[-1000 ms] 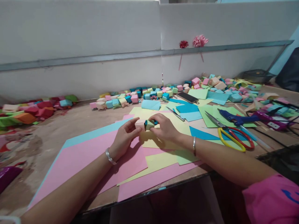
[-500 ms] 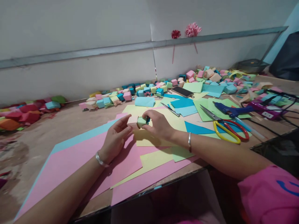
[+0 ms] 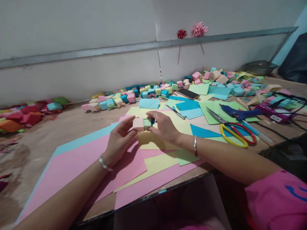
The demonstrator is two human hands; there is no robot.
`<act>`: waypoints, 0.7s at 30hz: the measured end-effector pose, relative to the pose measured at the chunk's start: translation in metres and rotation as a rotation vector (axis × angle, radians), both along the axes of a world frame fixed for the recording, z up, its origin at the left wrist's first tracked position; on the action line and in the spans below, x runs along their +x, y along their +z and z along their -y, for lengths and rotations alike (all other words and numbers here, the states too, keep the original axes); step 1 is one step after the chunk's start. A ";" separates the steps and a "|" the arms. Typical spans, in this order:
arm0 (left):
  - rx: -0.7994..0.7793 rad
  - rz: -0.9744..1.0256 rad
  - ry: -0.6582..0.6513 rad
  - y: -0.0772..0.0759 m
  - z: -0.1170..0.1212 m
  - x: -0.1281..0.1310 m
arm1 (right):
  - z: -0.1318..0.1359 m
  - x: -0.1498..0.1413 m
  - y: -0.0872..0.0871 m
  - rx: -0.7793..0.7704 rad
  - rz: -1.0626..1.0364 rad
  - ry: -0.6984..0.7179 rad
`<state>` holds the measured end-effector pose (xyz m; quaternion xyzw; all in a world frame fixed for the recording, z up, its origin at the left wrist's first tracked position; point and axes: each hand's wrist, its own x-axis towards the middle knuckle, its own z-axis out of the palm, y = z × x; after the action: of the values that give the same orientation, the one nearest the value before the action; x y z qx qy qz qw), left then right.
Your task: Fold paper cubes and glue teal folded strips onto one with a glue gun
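Note:
Between my two hands is a small row of folded paper boxes: a pale pink box (image 3: 138, 124) on the left, a light green box (image 3: 147, 123) beside it, and a bit of dark blue at the right end. My left hand (image 3: 118, 139) grips the pale pink box with thumb and fingertips. The green and dark blue end sits between the thumb and fingers of my right hand (image 3: 165, 127), which partly hides it. Beneath my hands lie a yellow sheet (image 3: 153, 142) and a large pink sheet (image 3: 79, 167) of paper.
Red-and-yellow scissors (image 3: 233, 134), a blue glue gun (image 3: 240, 112), a purple power strip (image 3: 273, 112) with black cables and a phone (image 3: 187, 94) lie to the right. Many paper boxes (image 3: 131, 97) line the wall. A silver pen-like tool (image 3: 176, 111) rests ahead. The table edge is near me.
The pale pink and green boxes now line up closely, where a small dark gap showed between them before. My hands have barely moved; the view has shifted slightly.

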<state>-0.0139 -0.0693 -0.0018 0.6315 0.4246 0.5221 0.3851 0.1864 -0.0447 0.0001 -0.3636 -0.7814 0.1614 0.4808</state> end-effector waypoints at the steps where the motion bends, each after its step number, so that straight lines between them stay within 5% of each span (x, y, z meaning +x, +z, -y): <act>1: 0.004 -0.004 -0.011 0.000 0.001 0.001 | 0.000 0.000 0.000 0.003 0.006 -0.006; 21: -0.098 -0.061 0.086 0.007 0.009 0.009 | 0.008 -0.001 0.003 0.005 -0.043 0.065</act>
<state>-0.0053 -0.0782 0.0050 0.6087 0.4877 0.4975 0.3796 0.1858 -0.0527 0.0028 -0.3333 -0.7827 0.1828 0.4928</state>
